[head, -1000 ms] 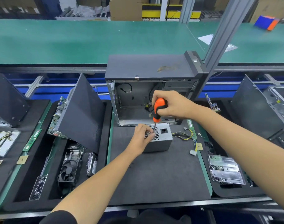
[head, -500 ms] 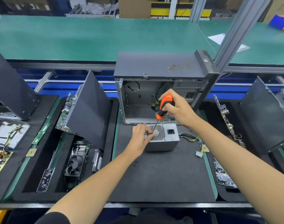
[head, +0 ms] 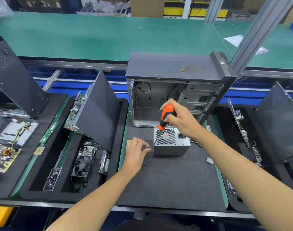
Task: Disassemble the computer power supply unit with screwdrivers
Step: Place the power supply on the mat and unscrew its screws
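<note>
Steel box by the look of it, the power supply unit (head: pixel 171 141) likely handles heavy, rigid and slick on its bare grey sides, so bracing it across the flat side walls, clear of the honeycomb fan grille on top, seems safest. It stands on the black mat (head: pixel 167 180), just at 6 o'clock of the open computer case (head: pixel 174 90). The right hand (head: pixel 179 120) grips the orange screwdriver (head: pixel 164 119), tip at the grille's 8 o'clock corner. The left hand (head: pixel 136 151), at 9 o'clock of the unit, hangs loosely curled, holding nothing I can make out
</note>
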`<state>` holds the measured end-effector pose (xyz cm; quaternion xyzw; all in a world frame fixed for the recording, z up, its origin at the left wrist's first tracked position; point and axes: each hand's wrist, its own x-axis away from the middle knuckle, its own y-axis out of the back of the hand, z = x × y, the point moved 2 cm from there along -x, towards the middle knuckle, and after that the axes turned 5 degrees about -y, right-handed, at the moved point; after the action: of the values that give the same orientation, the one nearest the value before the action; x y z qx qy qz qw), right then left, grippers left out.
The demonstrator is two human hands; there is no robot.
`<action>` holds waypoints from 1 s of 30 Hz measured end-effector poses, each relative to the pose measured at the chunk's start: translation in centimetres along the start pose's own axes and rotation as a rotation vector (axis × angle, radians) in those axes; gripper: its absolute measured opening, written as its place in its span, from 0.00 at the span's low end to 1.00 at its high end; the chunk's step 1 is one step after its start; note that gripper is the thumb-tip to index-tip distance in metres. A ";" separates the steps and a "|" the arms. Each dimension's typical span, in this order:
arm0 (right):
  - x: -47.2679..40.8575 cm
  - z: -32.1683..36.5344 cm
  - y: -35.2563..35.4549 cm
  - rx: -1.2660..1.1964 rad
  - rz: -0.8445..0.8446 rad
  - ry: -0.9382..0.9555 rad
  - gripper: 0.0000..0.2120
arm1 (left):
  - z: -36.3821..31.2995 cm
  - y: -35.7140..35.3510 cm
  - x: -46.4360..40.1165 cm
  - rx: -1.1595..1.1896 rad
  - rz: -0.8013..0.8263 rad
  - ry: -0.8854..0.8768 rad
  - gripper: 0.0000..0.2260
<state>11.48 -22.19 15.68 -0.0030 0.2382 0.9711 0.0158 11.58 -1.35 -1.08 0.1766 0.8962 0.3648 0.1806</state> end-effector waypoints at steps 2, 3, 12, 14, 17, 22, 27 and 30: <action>-0.1 -0.2 0.0 0.028 0.008 -0.007 0.14 | 1.5 -0.6 1.0 -0.066 0.089 0.040 0.03; -0.2 -0.3 0.0 0.037 0.007 -0.007 0.14 | 2.1 -1.0 1.5 -0.108 0.151 0.053 0.04; -0.4 -0.7 0.3 0.054 -0.006 -0.005 0.14 | 4.9 -2.6 3.5 -0.211 0.355 0.160 0.05; -0.4 -0.7 0.5 0.063 -0.007 -0.003 0.14 | 5.0 -2.6 3.5 -0.185 0.328 0.146 0.10; -0.4 -0.7 0.5 0.050 -0.008 -0.008 0.13 | 4.1 -1.9 2.6 -0.025 0.118 0.087 0.20; -0.5 -0.7 0.3 0.057 -0.001 -0.011 0.13 | 0.6 -1.8 0.2 0.159 -0.122 -0.058 0.21; -0.5 -0.5 0.4 0.089 0.003 -0.003 0.13 | -1.7 -2.7 -0.9 0.234 -0.185 -0.103 0.11; -0.5 -0.4 0.4 0.094 0.009 -0.002 0.13 | -2.0 -2.6 -1.0 0.249 -0.202 -0.079 0.06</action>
<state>11.92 -22.79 15.52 -0.0001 0.2835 0.9589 0.0120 11.06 -4.73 -1.42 0.1208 0.9399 0.2237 0.2281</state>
